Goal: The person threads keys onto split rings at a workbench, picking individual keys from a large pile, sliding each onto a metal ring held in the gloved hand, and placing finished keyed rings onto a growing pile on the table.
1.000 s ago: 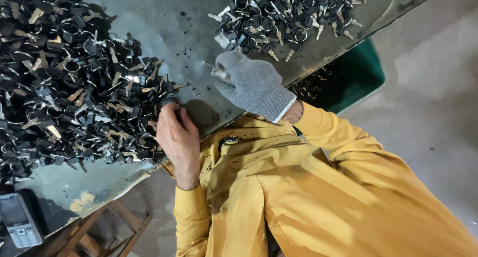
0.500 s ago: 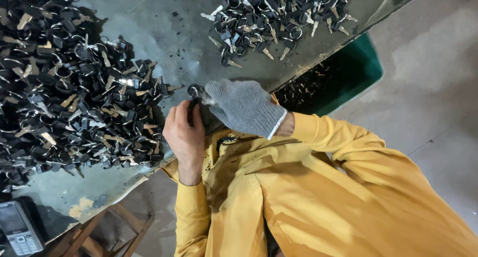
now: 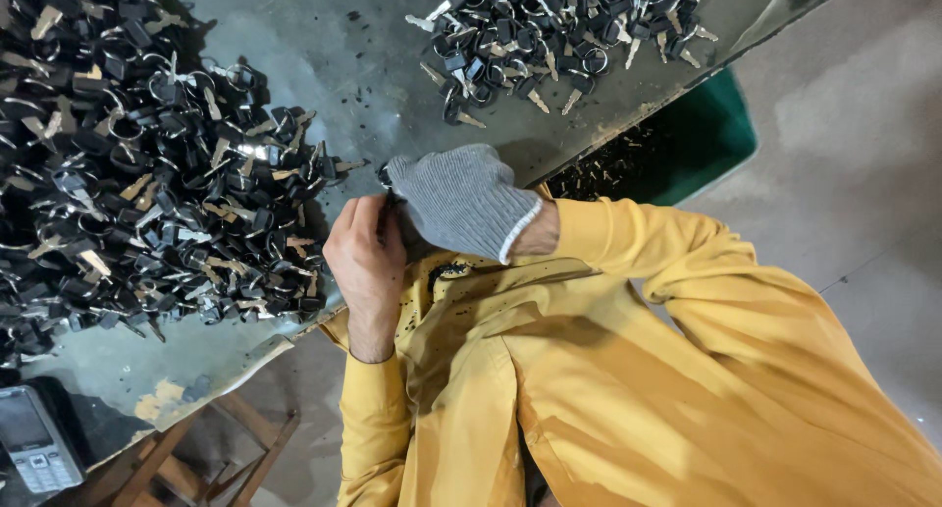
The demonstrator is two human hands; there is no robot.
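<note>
My bare left hand (image 3: 365, 257) and my grey-gloved right hand (image 3: 461, 201) meet at the near edge of the grey metal table (image 3: 324, 65). Pinched between their fingertips is a small black key piece (image 3: 385, 180), mostly hidden by the fingers. Just left of my hands lies a big heap of black-headed keys on rings (image 3: 147, 183). A smaller heap of keys (image 3: 549, 36) lies farther back on the right.
A green bin (image 3: 711, 139) with keys inside stands below the table edge on the right. A grey handset (image 3: 34, 453) lies at the table's near left corner. A wooden stool frame (image 3: 231, 443) stands beneath. Bare concrete floor lies to the right.
My left hand has left the big heap and my gloved right hand has drawn back from the table's middle. Both have come together at the near edge, closing on the small piece.
</note>
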